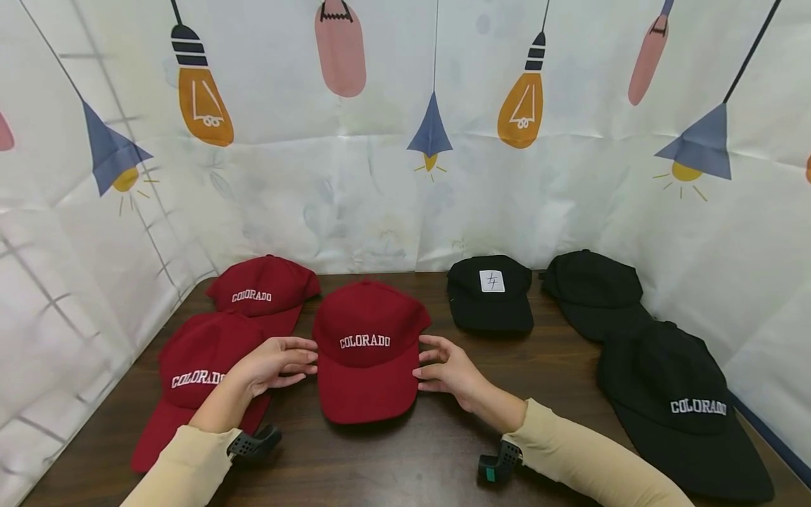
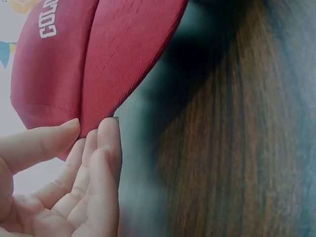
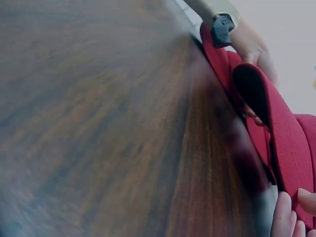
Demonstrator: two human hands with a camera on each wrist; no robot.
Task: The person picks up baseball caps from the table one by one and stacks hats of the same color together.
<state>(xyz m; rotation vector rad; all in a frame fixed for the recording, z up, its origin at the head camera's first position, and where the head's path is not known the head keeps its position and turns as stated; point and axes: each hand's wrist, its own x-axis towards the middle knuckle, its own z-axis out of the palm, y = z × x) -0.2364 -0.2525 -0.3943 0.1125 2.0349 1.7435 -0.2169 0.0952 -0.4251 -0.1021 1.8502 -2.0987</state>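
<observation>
Both hands hold a red cap (image 1: 369,384) lettered COLORADO at the middle of the table, its brim toward the camera. My left hand (image 1: 274,365) pinches the cap's left edge where brim meets crown; in the left wrist view the thumb lies on the front and the fingers of the hand (image 2: 74,182) lie behind the red cap (image 2: 118,59). My right hand (image 1: 453,372) grips the opposite edge, and in the right wrist view its thumb presses the brim (image 3: 286,143), with the fingers (image 3: 283,217) beneath.
Two more red caps, one at the back left (image 1: 253,282) and one under my left forearm (image 1: 203,352), overlap. A black cap with a white label (image 1: 491,303) stands at the back. Two other black caps, (image 1: 595,289) and the lettered one (image 1: 684,415), lie on the right. A patterned cloth hangs behind.
</observation>
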